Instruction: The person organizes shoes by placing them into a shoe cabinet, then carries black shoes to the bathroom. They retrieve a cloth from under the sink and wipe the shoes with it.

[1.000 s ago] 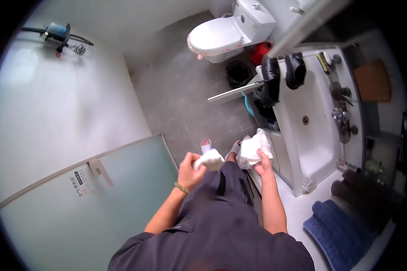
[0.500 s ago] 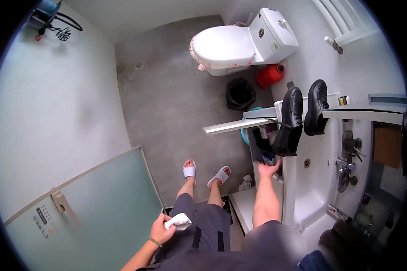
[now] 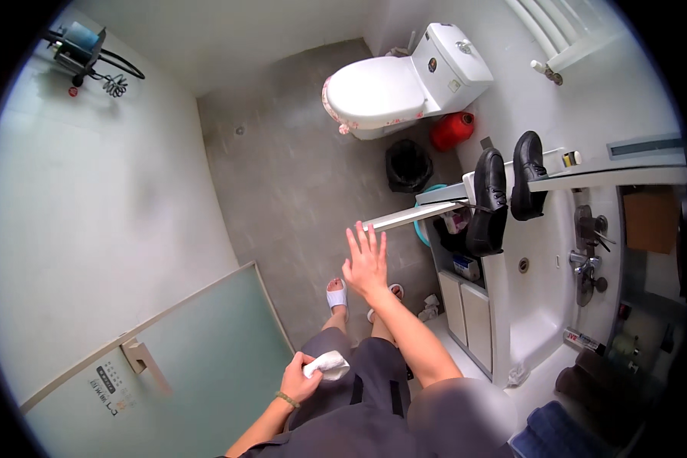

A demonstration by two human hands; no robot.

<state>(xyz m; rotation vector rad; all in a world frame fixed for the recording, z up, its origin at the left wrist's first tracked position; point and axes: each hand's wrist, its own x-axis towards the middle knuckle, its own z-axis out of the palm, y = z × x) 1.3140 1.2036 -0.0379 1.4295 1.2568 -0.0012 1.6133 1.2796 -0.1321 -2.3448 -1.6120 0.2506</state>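
My left hand [image 3: 299, 379], a beaded band at its wrist, is closed around a folded white cloth [image 3: 329, 364] in front of my thighs. My right hand [image 3: 367, 267] is open with spread fingers; its fingertips are at the outer end of the swung-out white cabinet door [image 3: 412, 216], and I cannot tell whether they touch it. Inside the cabinet, under the basin, a small blue-and-white box [image 3: 466, 267] and a pinkish packet [image 3: 456, 221] show. A black shoe [image 3: 490, 191] rests on the basin's near edge; a second black shoe [image 3: 527, 172] lies beside it.
The white basin [image 3: 542, 320] with its taps [image 3: 585, 263] is at my right. Farther off stand a black-lined bin [image 3: 408, 164], a red jug [image 3: 452, 131] and a white toilet [image 3: 378, 88]. A frosted glass door [image 3: 198, 366] is at left. Crumpled paper [image 3: 430, 307] lies by the cabinet.
My right hand has come out of the cabinet and moved left to the outer end of its door. The left hand still holds the white cloth. The view has shifted slightly.
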